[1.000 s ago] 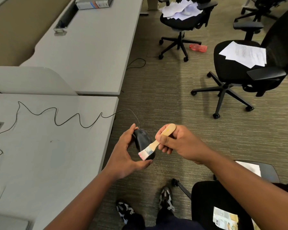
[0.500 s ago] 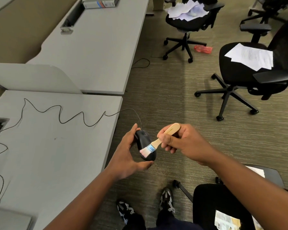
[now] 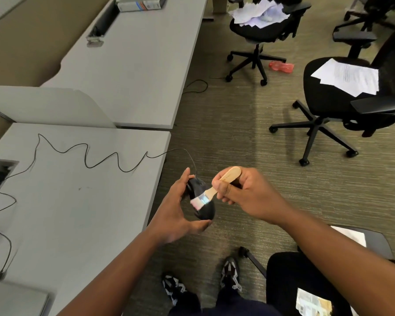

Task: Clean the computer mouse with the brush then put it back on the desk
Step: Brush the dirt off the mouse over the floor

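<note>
Your left hand [image 3: 176, 215] cradles the black wired computer mouse [image 3: 202, 202] in the air, off the grey desk's [image 3: 78, 201] right edge, right hand [image 3: 244, 192] pinching the wooden-handled flat brush [image 3: 211, 192]: brush lightly with bristle tips, rotate mouse, mind cable [image 3: 87, 156].

Black corded computer mouse [image 3: 203, 202]: centre frame, off the desk [image 3: 78, 201], tilted, cable [image 3: 89, 156] snaking to upper left. Wooden-handled brush [image 3: 214, 190]: pale bristles touching mouse top, handle angled toward upper right. Grey desk: left of frame.
</note>
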Demonstrator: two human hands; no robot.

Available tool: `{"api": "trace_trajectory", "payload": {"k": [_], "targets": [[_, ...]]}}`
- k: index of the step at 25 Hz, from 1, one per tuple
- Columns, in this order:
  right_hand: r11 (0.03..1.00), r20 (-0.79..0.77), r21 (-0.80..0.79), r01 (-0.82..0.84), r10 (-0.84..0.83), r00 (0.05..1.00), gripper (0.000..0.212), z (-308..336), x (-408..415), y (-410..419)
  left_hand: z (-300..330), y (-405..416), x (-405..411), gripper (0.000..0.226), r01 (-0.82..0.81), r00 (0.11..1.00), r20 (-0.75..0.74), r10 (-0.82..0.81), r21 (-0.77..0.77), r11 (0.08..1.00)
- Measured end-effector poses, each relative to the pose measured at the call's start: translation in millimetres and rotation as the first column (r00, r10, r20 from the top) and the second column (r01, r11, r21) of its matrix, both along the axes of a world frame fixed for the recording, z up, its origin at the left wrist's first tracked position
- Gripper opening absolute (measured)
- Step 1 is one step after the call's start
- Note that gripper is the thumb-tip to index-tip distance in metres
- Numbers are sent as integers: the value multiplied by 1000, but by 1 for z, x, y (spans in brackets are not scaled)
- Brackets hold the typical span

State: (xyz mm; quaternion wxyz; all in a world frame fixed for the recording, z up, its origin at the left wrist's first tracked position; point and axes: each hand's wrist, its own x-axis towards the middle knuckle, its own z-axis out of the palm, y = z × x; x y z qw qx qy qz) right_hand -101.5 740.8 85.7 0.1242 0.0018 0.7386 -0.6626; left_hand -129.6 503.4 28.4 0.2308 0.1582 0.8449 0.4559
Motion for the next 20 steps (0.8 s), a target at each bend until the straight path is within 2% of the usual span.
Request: {"api": "trace_trajectory", "payload": {"k": [5,8,11,13,16,18,20], "targets": [[958,-62,238,-158,177,982,9,5,5,4,3,-1,0,142,-10,1000,-12,10,10,1000],[941,-87,321,-108,143,986,9,5,2,17,2,-2,3,140,-14,1000,-21,15,16,1000],[936,-133,352,26,22,991,9,-2,-1,29,2,-2,4,138,-15,1000,-7,15,42,999],[971,-94,219,98,-79,992,7,-5,-3,33,3,-1,5,138,-3,1000,3,3,50,999],[979,105,-96,182,-172,979,5,-5,-5,36,3,0,7,137,6,1000,4,-6,56,998],[970,199,-176,168,-132,971,5,-7,-5,35,4,1,7,136,4,1000,3,-4,61,998],[974,225,-182,136,-93,970,4,-12,-6,32,5,1,8,135,12,1000,0,-12,66,998]]}}
